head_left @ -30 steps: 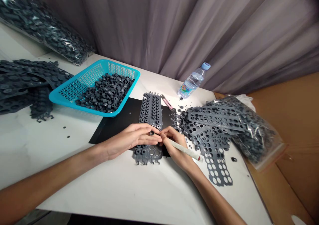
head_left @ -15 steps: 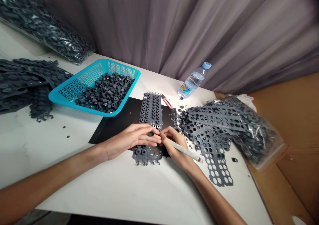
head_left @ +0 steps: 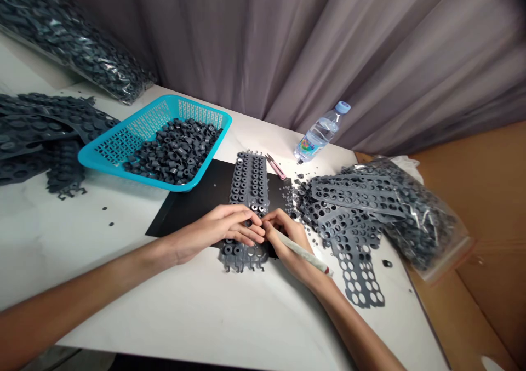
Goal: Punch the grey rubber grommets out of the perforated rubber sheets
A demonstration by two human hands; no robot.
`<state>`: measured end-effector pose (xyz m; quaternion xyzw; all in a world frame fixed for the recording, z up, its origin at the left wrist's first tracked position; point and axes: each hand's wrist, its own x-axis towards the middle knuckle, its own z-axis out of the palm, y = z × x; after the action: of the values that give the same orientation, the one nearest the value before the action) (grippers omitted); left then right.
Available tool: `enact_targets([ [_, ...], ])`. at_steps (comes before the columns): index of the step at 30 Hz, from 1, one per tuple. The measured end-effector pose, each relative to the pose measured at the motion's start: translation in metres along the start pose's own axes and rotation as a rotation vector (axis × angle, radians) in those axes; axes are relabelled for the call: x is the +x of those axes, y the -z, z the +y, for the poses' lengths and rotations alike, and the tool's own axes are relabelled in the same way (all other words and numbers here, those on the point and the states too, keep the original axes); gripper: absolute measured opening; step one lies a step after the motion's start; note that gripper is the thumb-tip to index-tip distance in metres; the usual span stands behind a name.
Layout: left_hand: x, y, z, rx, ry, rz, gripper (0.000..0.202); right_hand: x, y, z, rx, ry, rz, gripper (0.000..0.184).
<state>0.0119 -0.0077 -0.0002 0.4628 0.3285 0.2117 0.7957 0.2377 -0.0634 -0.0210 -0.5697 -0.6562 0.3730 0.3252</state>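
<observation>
On the near white table (head_left: 213, 316), the left hand (head_left: 222, 229) lies across a long grey rubber strip studded with rings (head_left: 249, 187). Its fingertips are pinched shut round a small dark grey rubber ring (head_left: 247, 223) near the strip's near end. Meeting them from the right, the right hand (head_left: 287, 238) is closed pencil-fashion on a white pen-like tool (head_left: 304, 254), its tip at the strip. The strip lies on a black mat (head_left: 193, 201). To the right is a heap of punched grey strips (head_left: 349, 217). Farther left stands a turquoise plastic basket (head_left: 98, 161) of loose grey rings (head_left: 172, 152), and far right a clear water bottle (head_left: 318, 132).
</observation>
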Motion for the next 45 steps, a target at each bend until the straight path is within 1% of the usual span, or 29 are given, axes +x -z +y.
enact_targets([
  [8, 0.0007, 0.0015, -0.0009, -0.023, 0.023, 0.011, 0.038, 0.0002, 0.0007, 0.0004, 0.005, 0.006, -0.013, 0.022],
  [12, 0.0015, 0.0034, -0.0019, -0.037, 0.016, 0.007, 0.039, 0.0008, 0.0005, 0.0011, 0.052, 0.001, -0.008, 0.024],
  [16, 0.0034, 0.0051, -0.004, -0.041, 0.024, 0.009, 0.045, 0.0017, -0.0003, 0.0052, 0.101, -0.004, 0.015, 0.024],
  [21, 0.0044, 0.0043, -0.0047, -0.045, 0.038, 0.025, 0.046, 0.0016, -0.0012, 0.0093, 0.099, -0.004, 0.009, 0.023],
  [27, 0.0046, 0.0027, -0.0022, -0.032, 0.041, 0.033, 0.047, 0.002, -0.001, 0.0064, 0.084, -0.013, 0.009, 0.025],
  [34, 0.0033, 0.0019, -0.0002, -0.022, 0.044, 0.03, 0.046, 0.002, 0.0006, 0.0071, 0.075, -0.006, -0.004, 0.021],
  [41, 0.0021, 0.0001, 0.0001, 0.016, 0.038, 0.016, 0.048, 0.0021, -0.0008, 0.0074, 0.066, -0.018, 0.0, 0.026],
  [45, 0.0023, -0.0021, 0.0004, 0.082, 0.026, -0.022, 0.046, 0.0024, -0.0005, 0.0046, 0.075, -0.013, 0.005, 0.024],
])
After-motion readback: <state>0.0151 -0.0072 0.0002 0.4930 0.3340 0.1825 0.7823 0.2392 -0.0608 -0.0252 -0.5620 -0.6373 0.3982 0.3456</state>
